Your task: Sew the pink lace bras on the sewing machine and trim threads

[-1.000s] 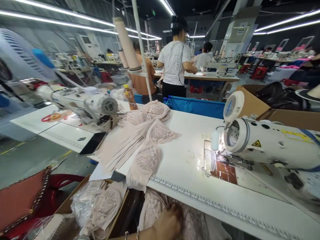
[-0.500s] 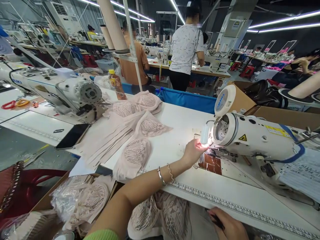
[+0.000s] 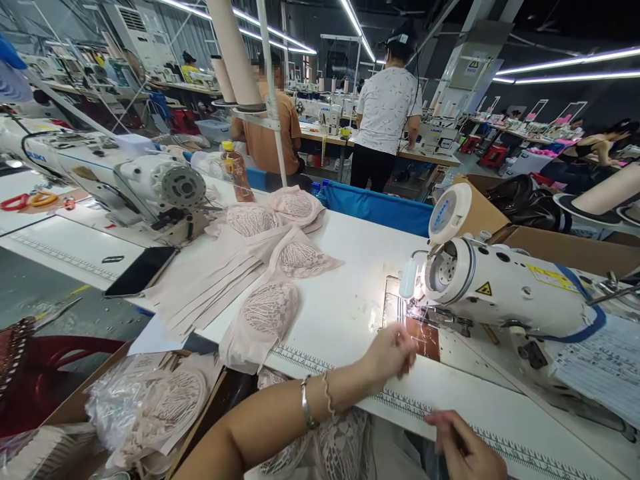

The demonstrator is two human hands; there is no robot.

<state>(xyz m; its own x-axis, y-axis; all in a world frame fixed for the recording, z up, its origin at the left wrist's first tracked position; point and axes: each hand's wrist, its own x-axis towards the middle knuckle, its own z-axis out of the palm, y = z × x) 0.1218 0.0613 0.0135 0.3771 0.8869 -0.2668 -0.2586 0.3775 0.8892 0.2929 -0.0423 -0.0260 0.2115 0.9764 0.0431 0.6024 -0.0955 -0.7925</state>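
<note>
My left hand (image 3: 393, 353) is over the white table (image 3: 350, 300), in front of the lit needle area of a white sewing machine (image 3: 510, 273). Its fingers are curled together; whatever they may pinch is too small to make out. At the lower right, my right hand (image 3: 463, 443) is near the table's ruler edge, fingers bent, with a dark, blurred item partly hidden under them. A beige lace bra (image 3: 345, 443) lies below the table edge, partly behind my left forearm. More beige lace cups (image 3: 270, 310) rest on the table to the left.
Another sewing machine (image 3: 150, 177) and a black phone (image 3: 140, 272) are at the left. A bottle (image 3: 236, 172) stands behind the fabric. Lower left, a box (image 3: 200, 413) holds bagged lace pieces. Two people (image 3: 387, 107) are beyond the blue cloth (image 3: 375, 203).
My left hand has come away from the needle area toward me. My right hand has risen slightly toward the table edge. The view has shifted a little.
</note>
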